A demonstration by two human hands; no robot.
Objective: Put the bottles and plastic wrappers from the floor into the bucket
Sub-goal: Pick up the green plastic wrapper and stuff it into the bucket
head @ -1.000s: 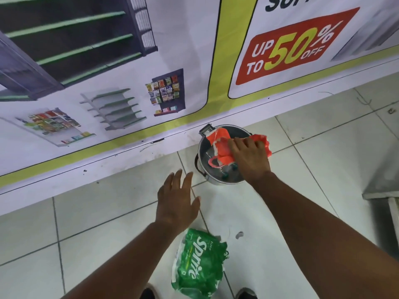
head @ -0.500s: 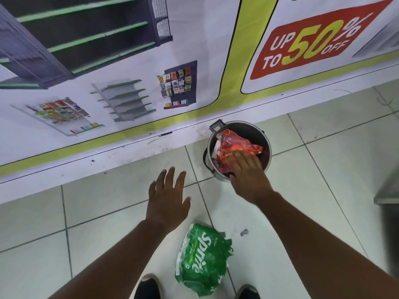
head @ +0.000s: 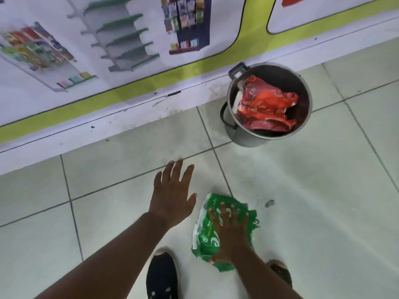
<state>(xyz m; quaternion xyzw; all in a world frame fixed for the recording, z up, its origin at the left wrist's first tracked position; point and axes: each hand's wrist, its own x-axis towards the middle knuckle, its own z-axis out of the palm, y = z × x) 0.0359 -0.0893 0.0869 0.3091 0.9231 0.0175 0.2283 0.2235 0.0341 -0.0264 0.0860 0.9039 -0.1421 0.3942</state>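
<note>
A grey metal bucket (head: pixel 244 137) stands on the tiled floor by the wall, with a crumpled red plastic wrapper (head: pixel 264 104) lying inside it. A green Sprite wrapper (head: pixel 204 240) lies on the floor between my feet. My right hand (head: pixel 230 231) rests flat on top of the green wrapper, fingers spread, not closed around it. My left hand (head: pixel 172 195) hovers open over the floor just left of the wrapper, holding nothing. No bottles are visible outside the bucket.
A printed banner with shelf pictures and a yellow-green stripe (head: pixel 151 80) covers the wall behind the bucket. My black shoes (head: pixel 162 275) stand on the pale tiles. A small dark scrap (head: pixel 269 203) lies right of the green wrapper.
My right hand has left the red wrapper in the bucket and come down onto the green wrapper. The view has tilted downward and moved closer to the floor.
</note>
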